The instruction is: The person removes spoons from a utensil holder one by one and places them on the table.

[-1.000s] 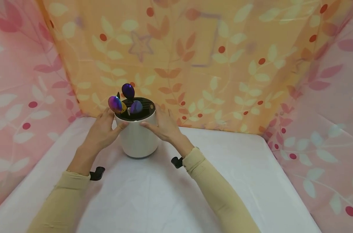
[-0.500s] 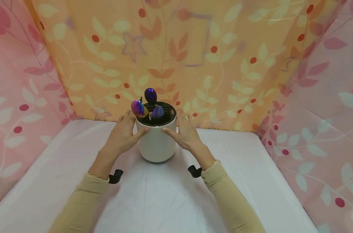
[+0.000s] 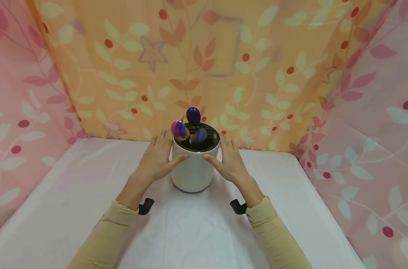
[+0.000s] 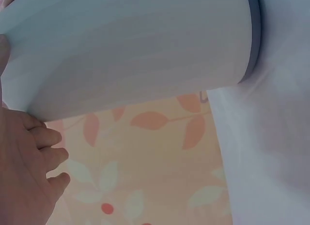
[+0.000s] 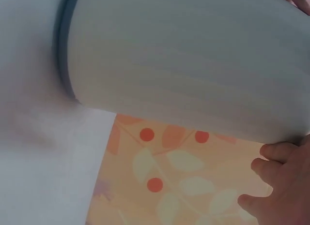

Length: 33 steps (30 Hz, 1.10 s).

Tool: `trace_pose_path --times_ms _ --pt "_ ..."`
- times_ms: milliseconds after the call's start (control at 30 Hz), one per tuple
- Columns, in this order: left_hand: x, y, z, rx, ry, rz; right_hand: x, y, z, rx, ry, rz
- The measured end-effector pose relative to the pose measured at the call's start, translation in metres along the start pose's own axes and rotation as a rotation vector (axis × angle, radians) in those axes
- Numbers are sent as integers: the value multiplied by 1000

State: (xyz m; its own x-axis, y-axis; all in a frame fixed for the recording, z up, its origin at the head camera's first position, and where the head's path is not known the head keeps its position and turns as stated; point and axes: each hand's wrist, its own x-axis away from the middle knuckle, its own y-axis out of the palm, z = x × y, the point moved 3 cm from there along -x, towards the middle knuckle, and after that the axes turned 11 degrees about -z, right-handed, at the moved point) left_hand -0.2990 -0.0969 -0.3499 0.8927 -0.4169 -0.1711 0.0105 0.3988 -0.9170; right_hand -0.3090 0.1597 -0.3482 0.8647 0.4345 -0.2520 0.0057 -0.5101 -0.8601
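1. Left hand (image 3: 157,160): fingers extended and slightly spread, thumb set wide of them. The forefinger side touches the holder's left wall; the thumb rests on its front.
2. Rainbow spoon (image 3: 178,130): head uppermost, at the holder's left rim.
3. Holder (image 3: 192,173): white, upright on the white table (image 3: 274,179), between the hands; its dark top (image 3: 209,144) is slotted.
4. Purple spoon (image 3: 193,116): at the rear of the top.
5. Blue-violet spoon (image 3: 200,135): nearer the front.
6. Right hand (image 3: 231,160): fingers extended along the holder's right wall, thumb wide of them, resting on its front.
7. Backdrop (image 3: 204,48): orange, leaf-printed, behind the table.
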Motion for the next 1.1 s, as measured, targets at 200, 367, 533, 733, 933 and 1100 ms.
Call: trace_pose_path --times_ms 200,367,533,733,933,1100 --pt "-2 3 -1 -7 -17 -19 1 -14 -3 79 38 -83" --pt "-2 1 0 -3 -14 -5 -9 -30 -13 194 42 -126" --pt "2 -7 0 57 7 47 -21 -35 -21 274 66 -170" --pt "12 -29 0 327 70 297 -27 -34 -24 339 84 -252" --pt "10 -40 7 622 165 493 -27 -31 -27 332 84 -285" --pt "5 -42 12 772 129 475 -29 -30 -30 326 80 -283"
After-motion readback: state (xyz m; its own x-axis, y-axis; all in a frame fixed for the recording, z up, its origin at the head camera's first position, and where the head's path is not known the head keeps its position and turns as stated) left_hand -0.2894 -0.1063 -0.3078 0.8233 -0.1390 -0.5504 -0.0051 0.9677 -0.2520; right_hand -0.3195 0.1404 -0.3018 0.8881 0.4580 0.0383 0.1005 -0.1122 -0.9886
